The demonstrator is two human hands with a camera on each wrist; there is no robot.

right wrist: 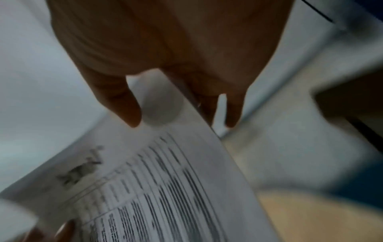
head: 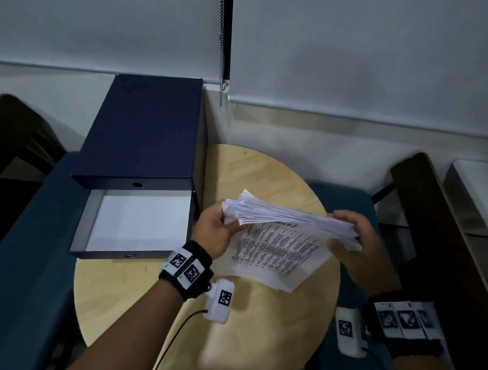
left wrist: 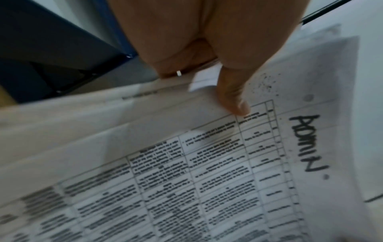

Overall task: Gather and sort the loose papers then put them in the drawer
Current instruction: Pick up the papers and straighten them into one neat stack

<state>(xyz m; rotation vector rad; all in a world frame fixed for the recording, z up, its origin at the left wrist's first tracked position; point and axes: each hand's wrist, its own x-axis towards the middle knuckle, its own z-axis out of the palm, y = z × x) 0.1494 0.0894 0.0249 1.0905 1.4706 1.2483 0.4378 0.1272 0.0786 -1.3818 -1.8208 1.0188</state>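
On the left, a dark blue box (head: 144, 128) with its drawer (head: 135, 223) pulled open, white inside. Next to it, a round wooden table (head: 258, 321). Above the table, a thick stack of papers (head: 289, 217), held up at both ends. Left hand (head: 216, 230) curled round the left end, thumb (left wrist: 234, 99) pressed on the printed top sheet. Right hand (head: 355, 241) gripping the right end, thumb on top, fingers (right wrist: 233, 113) behind.

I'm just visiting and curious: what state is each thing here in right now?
Drawer: pulled open, white inside.
Blue drawer box: lies beside the round table.
Paper stack: lifted, gripped at both ends.
Printed sheets: flat on the table.
Left hand: grips the stack.
Right hand: grips the stack.
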